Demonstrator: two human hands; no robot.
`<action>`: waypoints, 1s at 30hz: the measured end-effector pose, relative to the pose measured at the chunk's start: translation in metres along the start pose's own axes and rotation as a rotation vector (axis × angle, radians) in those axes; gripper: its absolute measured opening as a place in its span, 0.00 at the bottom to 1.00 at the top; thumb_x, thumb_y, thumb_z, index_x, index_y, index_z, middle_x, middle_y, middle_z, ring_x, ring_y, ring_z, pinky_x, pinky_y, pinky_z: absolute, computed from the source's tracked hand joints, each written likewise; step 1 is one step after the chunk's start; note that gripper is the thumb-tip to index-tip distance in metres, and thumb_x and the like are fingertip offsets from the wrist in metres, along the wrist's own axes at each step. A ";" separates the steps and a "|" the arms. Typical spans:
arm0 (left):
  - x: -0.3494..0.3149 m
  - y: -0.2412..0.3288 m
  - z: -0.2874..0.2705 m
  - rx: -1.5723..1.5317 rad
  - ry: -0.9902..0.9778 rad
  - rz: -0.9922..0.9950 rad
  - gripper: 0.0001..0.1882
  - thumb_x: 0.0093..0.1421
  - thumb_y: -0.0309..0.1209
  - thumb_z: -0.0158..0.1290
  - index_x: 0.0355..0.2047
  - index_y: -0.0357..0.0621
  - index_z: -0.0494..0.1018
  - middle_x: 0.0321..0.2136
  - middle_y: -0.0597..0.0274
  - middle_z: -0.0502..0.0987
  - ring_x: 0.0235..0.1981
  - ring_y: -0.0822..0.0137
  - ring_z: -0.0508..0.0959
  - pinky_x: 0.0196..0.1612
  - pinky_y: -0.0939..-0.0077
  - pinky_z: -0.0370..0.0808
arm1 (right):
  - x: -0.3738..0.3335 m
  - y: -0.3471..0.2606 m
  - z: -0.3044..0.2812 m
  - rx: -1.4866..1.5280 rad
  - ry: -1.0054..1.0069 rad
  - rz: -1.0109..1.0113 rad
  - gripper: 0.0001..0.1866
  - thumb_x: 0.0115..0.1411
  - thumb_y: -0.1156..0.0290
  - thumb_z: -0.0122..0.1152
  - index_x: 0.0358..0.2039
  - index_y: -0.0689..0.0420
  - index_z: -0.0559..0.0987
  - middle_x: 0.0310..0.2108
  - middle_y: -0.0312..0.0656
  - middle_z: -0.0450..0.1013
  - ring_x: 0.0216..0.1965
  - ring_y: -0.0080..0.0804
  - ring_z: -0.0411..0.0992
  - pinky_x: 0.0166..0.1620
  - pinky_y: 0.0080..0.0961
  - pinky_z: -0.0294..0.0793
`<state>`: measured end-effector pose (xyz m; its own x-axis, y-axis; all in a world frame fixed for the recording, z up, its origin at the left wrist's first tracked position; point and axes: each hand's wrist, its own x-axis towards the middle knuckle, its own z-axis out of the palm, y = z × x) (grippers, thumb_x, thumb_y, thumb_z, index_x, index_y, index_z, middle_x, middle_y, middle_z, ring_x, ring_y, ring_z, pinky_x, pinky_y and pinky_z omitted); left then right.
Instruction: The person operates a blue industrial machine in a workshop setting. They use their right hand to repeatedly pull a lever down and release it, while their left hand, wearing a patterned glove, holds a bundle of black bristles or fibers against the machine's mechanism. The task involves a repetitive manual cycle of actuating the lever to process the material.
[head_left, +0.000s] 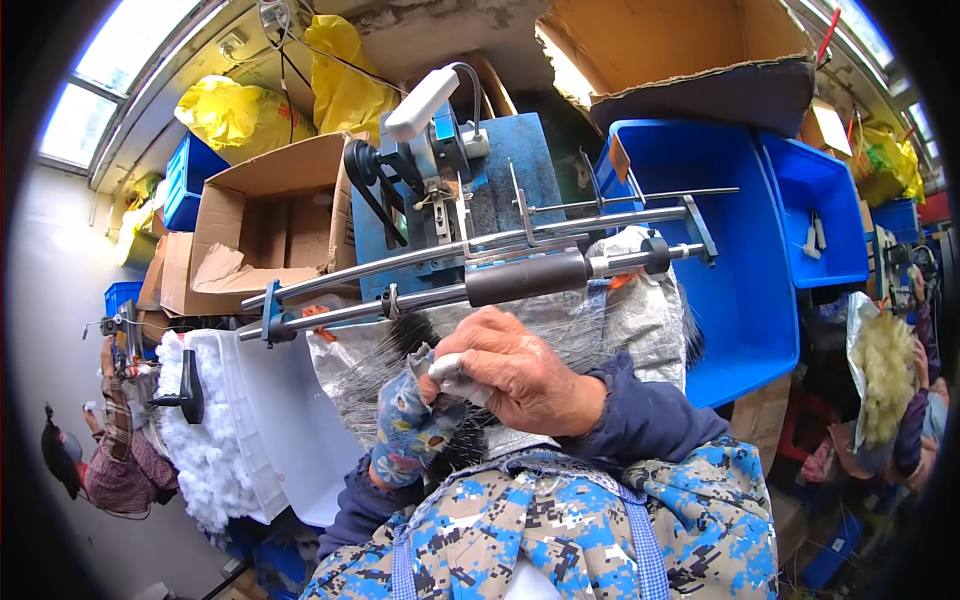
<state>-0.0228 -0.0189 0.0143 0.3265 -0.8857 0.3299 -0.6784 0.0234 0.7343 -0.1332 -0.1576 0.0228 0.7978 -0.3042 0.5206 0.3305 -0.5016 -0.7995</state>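
My right hand [520, 375] is bare and pinches a greyish-white strip [458, 372] that looks like cloth or tape, right against my left hand. In a blue patterned glove [405, 425], my left hand [412, 400] is curled with a bare fingertip showing; what it holds, if anything, is hidden. Dark bristles [410, 332] stick out just beyond the left hand, and more lie below it on my lap. Beyond both hands runs a machine's steel rod with a black roller [530, 278]. Silvery sheeting [645, 340] strewn with loose fibres lies under the roller.
The blue machine plate [510, 160] carries a motor and belt. A blue bin [740, 330] stands right, a white tub [290, 430] with white fluff [205, 440] left. Cardboard boxes [270, 215] and yellow bags [230, 115] sit behind. Other people work at both sides.
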 end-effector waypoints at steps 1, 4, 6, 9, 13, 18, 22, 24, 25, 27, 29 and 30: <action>-0.011 -0.008 0.001 -0.137 0.025 -0.077 0.15 0.45 0.22 0.58 0.35 0.47 0.74 0.26 0.58 0.75 0.26 0.59 0.77 0.29 0.74 0.72 | 0.004 -0.004 -0.003 0.224 -0.022 0.089 0.10 0.52 0.79 0.57 0.36 0.61 0.75 0.34 0.42 0.73 0.39 0.34 0.70 0.43 0.30 0.67; -0.019 -0.012 -0.018 -0.019 -0.009 -0.172 0.13 0.45 0.22 0.58 0.33 0.47 0.74 0.26 0.59 0.76 0.27 0.61 0.77 0.30 0.74 0.72 | 0.024 -0.015 -0.025 0.578 -0.047 0.201 0.06 0.58 0.78 0.51 0.35 0.63 0.75 0.33 0.44 0.74 0.37 0.28 0.73 0.41 0.24 0.73; -0.018 -0.025 -0.032 0.232 -0.032 -0.145 0.14 0.44 0.27 0.60 0.33 0.45 0.74 0.26 0.61 0.75 0.29 0.60 0.75 0.32 0.69 0.72 | 0.031 -0.018 -0.054 0.712 0.211 0.341 0.08 0.58 0.78 0.52 0.37 0.67 0.75 0.28 0.44 0.74 0.29 0.25 0.73 0.34 0.19 0.74; -0.027 -0.054 -0.048 0.763 -0.307 -0.128 0.17 0.39 0.28 0.61 0.33 0.44 0.74 0.29 0.56 0.74 0.34 0.52 0.74 0.35 0.62 0.71 | 0.054 0.011 -0.083 0.026 0.156 0.234 0.09 0.57 0.78 0.53 0.38 0.65 0.75 0.24 0.41 0.73 0.22 0.21 0.69 0.25 0.18 0.69; -0.058 -0.101 -0.033 0.679 -0.395 -0.182 0.15 0.38 0.28 0.61 0.30 0.44 0.74 0.30 0.54 0.73 0.36 0.51 0.73 0.38 0.61 0.69 | 0.079 0.085 -0.060 -0.922 -0.094 0.177 0.06 0.52 0.76 0.52 0.30 0.62 0.75 0.27 0.44 0.70 0.29 0.37 0.70 0.31 0.34 0.69; -0.046 -0.086 -0.037 0.459 -0.389 -0.352 0.13 0.40 0.27 0.59 0.29 0.43 0.74 0.31 0.54 0.73 0.36 0.50 0.72 0.41 0.61 0.68 | 0.087 0.127 -0.049 -1.171 -0.114 0.244 0.05 0.49 0.75 0.52 0.27 0.58 0.75 0.34 0.46 0.69 0.38 0.42 0.68 0.35 0.37 0.70; -0.056 -0.097 -0.045 0.511 -0.537 -0.286 0.23 0.43 0.31 0.58 0.41 0.37 0.69 0.39 0.53 0.73 0.41 0.49 0.71 0.49 0.59 0.66 | 0.085 0.131 -0.044 -1.151 -0.135 0.261 0.05 0.49 0.74 0.51 0.28 0.58 0.75 0.33 0.47 0.69 0.37 0.42 0.69 0.36 0.35 0.72; -0.053 -0.095 -0.045 0.445 -0.500 -0.261 0.15 0.43 0.28 0.58 0.33 0.40 0.72 0.34 0.54 0.73 0.38 0.51 0.71 0.44 0.60 0.67 | 0.085 0.131 -0.043 -1.170 -0.171 0.281 0.05 0.49 0.74 0.51 0.28 0.58 0.74 0.32 0.47 0.70 0.37 0.42 0.69 0.35 0.34 0.72; -0.050 -0.093 -0.046 0.414 -0.480 -0.247 0.11 0.42 0.27 0.57 0.29 0.42 0.73 0.32 0.55 0.72 0.37 0.51 0.71 0.42 0.61 0.68 | 0.085 0.130 -0.044 -1.168 -0.183 0.279 0.05 0.49 0.75 0.51 0.28 0.58 0.74 0.32 0.47 0.70 0.36 0.43 0.70 0.34 0.34 0.73; -0.056 -0.105 -0.038 0.118 -0.404 -0.501 0.12 0.41 0.26 0.57 0.29 0.41 0.72 0.33 0.55 0.72 0.38 0.51 0.71 0.43 0.62 0.68 | 0.085 0.123 -0.047 -1.167 -0.206 0.278 0.05 0.50 0.76 0.51 0.28 0.59 0.74 0.32 0.49 0.70 0.35 0.44 0.71 0.34 0.35 0.73; -0.054 -0.100 -0.039 0.086 -0.385 -0.529 0.13 0.41 0.24 0.57 0.31 0.40 0.71 0.34 0.55 0.72 0.37 0.53 0.72 0.41 0.64 0.69 | 0.087 0.105 -0.046 -1.069 -0.198 0.329 0.05 0.50 0.76 0.50 0.28 0.59 0.74 0.31 0.50 0.70 0.34 0.45 0.71 0.34 0.35 0.73; -0.050 -0.090 -0.041 0.199 -0.411 -0.426 0.14 0.42 0.23 0.57 0.32 0.40 0.70 0.35 0.56 0.72 0.37 0.55 0.72 0.40 0.67 0.71 | 0.088 0.095 -0.046 -1.018 -0.197 0.354 0.05 0.50 0.77 0.50 0.29 0.59 0.74 0.31 0.50 0.70 0.33 0.46 0.71 0.34 0.36 0.73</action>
<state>0.0491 0.0426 -0.0436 0.3421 -0.9054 -0.2516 -0.6672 -0.4226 0.6134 -0.0547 -0.2690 0.0065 0.8617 -0.4741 0.1808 -0.4329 -0.8728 -0.2252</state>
